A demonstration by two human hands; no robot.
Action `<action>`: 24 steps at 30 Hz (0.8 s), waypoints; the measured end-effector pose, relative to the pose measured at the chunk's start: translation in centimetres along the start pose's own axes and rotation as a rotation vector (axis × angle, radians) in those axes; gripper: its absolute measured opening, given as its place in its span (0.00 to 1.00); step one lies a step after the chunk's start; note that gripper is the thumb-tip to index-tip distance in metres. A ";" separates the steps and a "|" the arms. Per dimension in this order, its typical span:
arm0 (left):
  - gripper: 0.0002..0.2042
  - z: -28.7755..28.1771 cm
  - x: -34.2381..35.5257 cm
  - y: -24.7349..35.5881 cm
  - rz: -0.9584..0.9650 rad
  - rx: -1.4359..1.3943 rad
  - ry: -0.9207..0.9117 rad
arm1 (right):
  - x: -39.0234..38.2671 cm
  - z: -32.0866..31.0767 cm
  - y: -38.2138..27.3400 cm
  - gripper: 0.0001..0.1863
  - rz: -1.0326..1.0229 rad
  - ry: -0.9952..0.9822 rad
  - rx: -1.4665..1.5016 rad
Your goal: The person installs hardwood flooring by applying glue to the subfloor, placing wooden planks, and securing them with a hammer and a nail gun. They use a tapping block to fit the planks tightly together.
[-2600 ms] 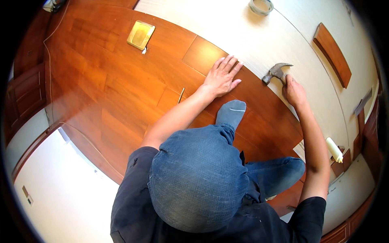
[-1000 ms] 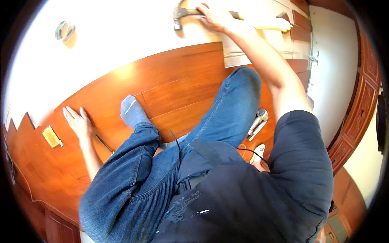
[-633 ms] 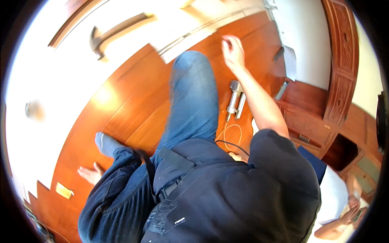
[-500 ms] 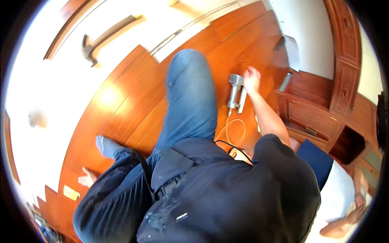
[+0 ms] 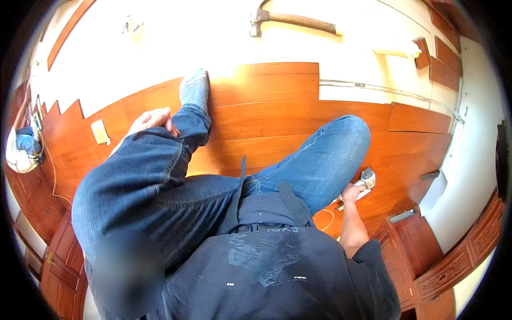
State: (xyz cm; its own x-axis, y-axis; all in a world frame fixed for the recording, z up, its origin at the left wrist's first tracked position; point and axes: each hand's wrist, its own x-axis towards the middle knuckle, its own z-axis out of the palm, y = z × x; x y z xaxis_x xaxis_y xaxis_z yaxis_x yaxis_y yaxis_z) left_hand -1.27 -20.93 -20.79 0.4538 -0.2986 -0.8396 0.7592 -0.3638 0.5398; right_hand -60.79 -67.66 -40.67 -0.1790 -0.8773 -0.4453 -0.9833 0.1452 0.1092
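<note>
My right hand point(image 5: 352, 193) is wrapped around a silver air nail gun point(image 5: 367, 178), which lies on the reddish wooden floor beside my bent right knee. Part of its body is hidden by the hand. A thin yellow hose point(image 5: 326, 217) curls near my thigh. My left hand point(image 5: 153, 120) rests by my left shin, fingers curled together against the trouser leg; whatever they hold, if anything, is hidden. Left of that hand lies a small yellow-and-white packet point(image 5: 99, 132).
A claw hammer point(image 5: 298, 21) lies on the pale subfloor ahead, with a pale bottle point(image 5: 397, 52) farther right. Stepped floorboards point(image 5: 277, 80) border this subfloor. A cable point(image 5: 373, 88) runs through a gap. Wooden cabinets point(image 5: 405, 272) stand at right; a white bag point(image 5: 22, 152) sits far left.
My view has turned, bringing the hammer to the upper middle. My left hand has risen from the floor to my shin, its fingers now curled. My right hand now grips the nail gun.
</note>
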 end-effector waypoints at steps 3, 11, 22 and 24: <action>0.23 -1.1 2.3 -1.3 -0.039 0.171 -0.060 | 0.9 -2.1 -0.2 0.48 -0.255 0.164 -0.196; 0.23 -1.6 14.5 -0.8 0.331 0.754 -0.090 | -8.2 -22.1 -21.4 0.21 -0.372 -0.271 0.515; 0.15 6.4 25.2 -3.0 1.225 1.042 -0.918 | -27.7 -17.0 -53.1 0.31 -0.355 -1.139 0.597; 0.15 6.9 26.3 -3.3 1.214 0.960 -0.954 | -28.5 -13.7 -55.3 0.37 -0.271 -1.205 0.551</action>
State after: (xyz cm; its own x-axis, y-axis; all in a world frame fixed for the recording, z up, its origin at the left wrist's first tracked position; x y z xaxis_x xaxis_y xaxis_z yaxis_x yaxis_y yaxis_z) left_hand 4.97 -33.66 -44.27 -0.1666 -0.9767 0.1356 -0.4113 0.1938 0.8907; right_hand -0.87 -56.97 -21.83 0.3850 -0.0051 -0.9229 -0.8254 0.4454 -0.3468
